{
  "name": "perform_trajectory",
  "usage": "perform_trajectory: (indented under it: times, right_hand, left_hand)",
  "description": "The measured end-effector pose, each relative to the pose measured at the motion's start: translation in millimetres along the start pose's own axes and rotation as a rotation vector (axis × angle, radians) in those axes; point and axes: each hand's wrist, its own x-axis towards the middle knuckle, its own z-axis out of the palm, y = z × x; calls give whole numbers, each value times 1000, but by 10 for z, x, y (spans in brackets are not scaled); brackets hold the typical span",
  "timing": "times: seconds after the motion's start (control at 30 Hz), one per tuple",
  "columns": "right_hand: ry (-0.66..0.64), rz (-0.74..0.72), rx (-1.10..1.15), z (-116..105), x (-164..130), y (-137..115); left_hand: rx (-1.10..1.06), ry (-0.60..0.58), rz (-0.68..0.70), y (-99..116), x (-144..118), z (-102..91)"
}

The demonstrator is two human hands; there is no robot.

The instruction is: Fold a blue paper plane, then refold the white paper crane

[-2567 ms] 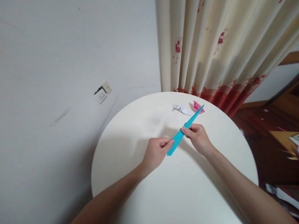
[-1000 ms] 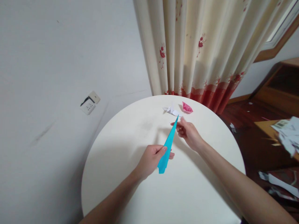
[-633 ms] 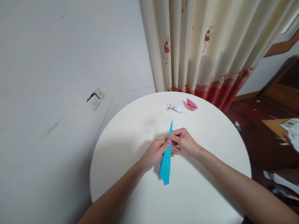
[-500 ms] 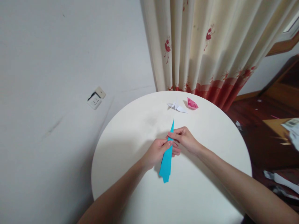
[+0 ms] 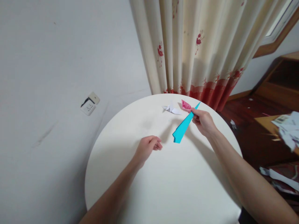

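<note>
Blue paper (image 5: 182,127), folded into a long narrow dart, is pinched near its tip in the grip of the right hand (image 5: 203,122), with its wide tail slanting down toward seven o'clock above the round white counter (image 5: 177,186). The left hand (image 5: 146,148) hovers over the counter with fingers loosely curled on nothing, well apart from the paper at its eight o'clock. At the counter's twelve o'clock edge lie a white fold (image 5: 171,109) and a pink fold (image 5: 186,105), the pink one just beside the right hand's fingertips.
</note>
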Motion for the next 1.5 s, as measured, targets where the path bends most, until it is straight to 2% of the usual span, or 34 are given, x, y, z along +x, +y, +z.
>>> perform_trajectory:
  times: [0.03, 0.1, 0.2, 0.27, 0.37, 0.47, 0.63, 0.73, 0.8, 0.87, 0.9, 0.97, 1.03, 1.1, 1.13, 1.27, 1.37, 1.47, 1.5]
  right_hand:
    - [-56, 30, -30, 80, -75, 38]
    - [-174, 95, -105, 276, -267, 136]
    - [-312, 191, -233, 548, -562, 280]
    - [-360, 219, -269, 655, -688, 341]
    - [-354, 225, -282, 676, -711, 370]
    - [-277, 194, -251, 568, -574, 342]
    - [-66, 104, -130, 234, -202, 190]
    - [87, 26, -42, 55, -22, 95]
    - [90, 30, -23, 29, 3, 77]
    - [3, 58, -47, 107, -76, 110]
    - [-57, 70, -75, 180, -151, 143]
    - [-205, 105, -149, 360, -344, 226]
    - [-331, 125, -225, 539, -551, 309]
    - [-386, 159, -245, 676, -726, 373]
    - [-405, 177, -240, 723, -792, 397]
    - [-426, 196, -210, 796, -909, 445]
    - [-409, 176, -226, 731, -821, 419]
    - [-281, 105, -202, 536, -558, 314]
    - [-191, 49, -164, 451, -447, 268]
  left_hand:
    - [-71, 8, 18, 24, 32, -49]
    - [-197, -116, 16, 50, 33, -74]
    - [-229, -360, -51, 34, -75, 47]
    - [-237, -407, -136, 5, -150, 153]
    - [-268, -348, -216, -33, -202, 250]
    - [-253, -298, -224, -42, -224, 295]
    - [-167, -339, -240, -14, -293, 330]
    - [-63, -353, -220, 6, -228, 226]
    - [-6, -213, -121, 25, -120, 100]
    - [-11, 13, 23, 54, -11, -24]
    - [-40, 53, 69, 70, 25, -70]
    - [-85, -15, 99, 104, 38, -108]
    - [-75, -179, 79, 129, -16, -80]
    - [-30, -278, 56, 138, -91, -19]
    - [-12, -285, 45, 134, -121, 11]
    - [21, -188, 5, 68, -149, 69]
    - [11, -183, -7, 29, -146, 89]
    - [-12, -231, -56, 50, -200, 142]
    - [-12, -250, -66, 67, -226, 164]
